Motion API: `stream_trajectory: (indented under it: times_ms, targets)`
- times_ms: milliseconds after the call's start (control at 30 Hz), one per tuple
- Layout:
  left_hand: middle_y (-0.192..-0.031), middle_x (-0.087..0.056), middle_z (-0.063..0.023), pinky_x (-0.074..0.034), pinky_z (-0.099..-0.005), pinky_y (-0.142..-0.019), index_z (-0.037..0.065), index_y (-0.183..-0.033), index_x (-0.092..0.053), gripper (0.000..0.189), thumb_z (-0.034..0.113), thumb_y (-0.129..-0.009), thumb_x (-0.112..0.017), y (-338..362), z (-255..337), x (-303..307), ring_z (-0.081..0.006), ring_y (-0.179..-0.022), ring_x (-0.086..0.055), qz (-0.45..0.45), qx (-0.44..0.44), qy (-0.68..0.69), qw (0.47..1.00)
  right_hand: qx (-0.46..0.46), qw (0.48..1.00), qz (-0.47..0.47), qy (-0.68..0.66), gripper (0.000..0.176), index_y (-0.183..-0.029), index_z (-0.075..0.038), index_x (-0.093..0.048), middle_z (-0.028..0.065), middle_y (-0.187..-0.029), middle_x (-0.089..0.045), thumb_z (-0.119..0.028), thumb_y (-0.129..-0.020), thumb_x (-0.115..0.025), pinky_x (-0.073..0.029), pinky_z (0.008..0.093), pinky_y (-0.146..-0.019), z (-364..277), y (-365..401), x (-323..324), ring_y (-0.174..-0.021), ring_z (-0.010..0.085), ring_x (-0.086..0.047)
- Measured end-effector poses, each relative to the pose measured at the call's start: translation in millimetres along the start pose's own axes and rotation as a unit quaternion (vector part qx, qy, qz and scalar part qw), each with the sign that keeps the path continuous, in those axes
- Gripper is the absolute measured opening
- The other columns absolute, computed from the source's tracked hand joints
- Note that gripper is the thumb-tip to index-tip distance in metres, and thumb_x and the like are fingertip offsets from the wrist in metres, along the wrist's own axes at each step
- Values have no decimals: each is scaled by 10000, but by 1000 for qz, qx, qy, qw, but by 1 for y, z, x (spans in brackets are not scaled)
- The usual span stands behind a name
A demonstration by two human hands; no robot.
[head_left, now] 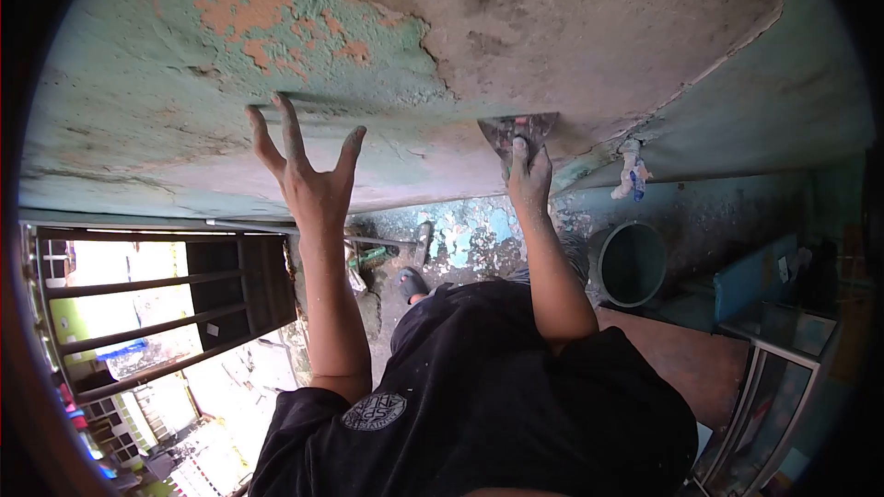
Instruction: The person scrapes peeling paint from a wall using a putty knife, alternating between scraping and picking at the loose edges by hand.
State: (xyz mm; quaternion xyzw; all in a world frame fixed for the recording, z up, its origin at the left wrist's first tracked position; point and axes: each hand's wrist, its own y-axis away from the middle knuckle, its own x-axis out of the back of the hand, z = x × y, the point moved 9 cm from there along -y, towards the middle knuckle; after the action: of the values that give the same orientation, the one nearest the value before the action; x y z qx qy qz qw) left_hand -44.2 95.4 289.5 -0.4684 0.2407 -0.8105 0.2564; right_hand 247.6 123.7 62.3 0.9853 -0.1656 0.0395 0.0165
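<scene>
My right hand (pixel 529 182) grips a putty knife (pixel 517 129) with a wide, stained blade. The blade's edge rests against the wall (pixel 571 28), where bare grey-brown plaster shows. My left hand (pixel 311 175) is raised to the left of it, fingers spread, with dusty fingertips at the wall surface; nothing is held in it. Peeling green paint (pixel 166 55) with orange patches covers the wall above my left hand. A ragged paint edge runs down between the two hands. The handle of the putty knife is mostly hidden by my fingers.
A white tap (pixel 630 170) with a blue part juts from the wall right of my right hand. Below it stands a dark bucket (pixel 632 263). A barred window or gate (pixel 147 290) lies at lower left; a metal-framed glass cabinet (pixel 769 405) stands at lower right.
</scene>
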Motion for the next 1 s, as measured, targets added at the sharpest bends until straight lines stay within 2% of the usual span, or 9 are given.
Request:
stream_trajectory:
  times_ms: [100, 167, 267, 500, 600, 733, 767, 933, 1000]
  targets:
    - [-1482, -141, -237, -392, -508, -1004, 178, -1455, -312, 957, 286, -661, -837, -1, 1, 4, -419, -1363, -227, 3, -16, -35, 999, 108, 994, 29, 8, 415, -1149, 41, -550, 167, -1012, -661, -316, -938, -545, -470, 333, -802, -6, 7, 3, -954, 248, -636]
    - [-1480, -139, -243, -399, -512, -994, 180, -1455, -311, 960, 292, -661, -838, -1, -1, 3, -423, -1359, -232, -4, -31, -34, 999, 94, 995, 27, -21, 424, -1160, 40, -541, 173, -1015, -660, -322, -940, -542, -469, 334, -798, -8, 7, 3, -969, 254, -637]
    - [-1481, -141, -249, -380, -513, -1010, 174, -1449, -327, 950, 282, -656, -839, 1, -3, 1, -424, -1361, -227, -8, -4, -20, 1000, 95, 995, 10, 29, 420, -1124, 22, -531, 83, -898, -637, -358, -942, -541, -465, 295, -689, -32, 9, -1, -763, 155, -585]
    - [-1488, -134, -253, -334, -518, -1039, 163, -1445, -338, 943, 268, -653, -838, -4, -4, 2, -427, -1362, -224, -19, -12, -8, 1000, 43, 999, 23, -6, 441, -1068, 18, -537, 32, -762, -582, -403, -935, -541, -406, 253, -522, 14, 12, -3, -576, 88, -497]
    - [-1502, -95, -191, -462, -534, -954, 226, -1461, -284, 925, 340, -706, -806, 0, -4, 3, -387, -1366, -233, -30, -26, -36, 999, 87, 993, 30, 68, 448, -1073, 25, -531, 40, -787, -590, -404, -943, -530, -420, 251, -573, -6, 18, 2, -629, 96, -518]
    - [-1497, -102, -223, -388, -545, -996, 195, -1457, -302, 937, 315, -685, -818, 0, -3, 1, -400, -1376, -202, -37, -6, -24, 999, 17, 998, 12, 57, 480, -1078, 31, -532, 70, -819, -605, -429, -942, -522, -437, 264, -626, 8, 17, 2, -682, 119, -540]
    - [-1492, -119, -258, -316, -540, -1041, 159, -1453, -320, 952, 292, -662, -832, -1, -3, 1, -412, -1383, -172, -35, -3, -15, 999, 30, 997, 13, 65, 479, -1079, 31, -530, 62, -816, -601, -427, -940, -527, -437, 264, -628, 5, 17, 2, -683, 122, -541]
    - [-1495, -109, -259, -309, -546, -1042, 163, -1459, -307, 963, 304, -664, -831, -1, -3, 0, -409, -1384, -166, -42, 2, -13, 999, 109, 991, 45, 68, 446, -1071, 10, -524, 15, -772, -573, -415, -936, -543, -412, 235, -552, -1, 18, 1, -608, 86, -509]
    - [-1497, -106, -258, -308, -547, -1042, 164, -1461, -302, 967, 309, -664, -831, -1, -4, 1, -407, -1385, -162, -43, 5, -14, 999, 11, 999, -5, -46, 410, -1052, -20, -517, -14, -727, -541, -410, -932, -552, -370, 204, -479, 17, 16, -7, -540, 47, -462]
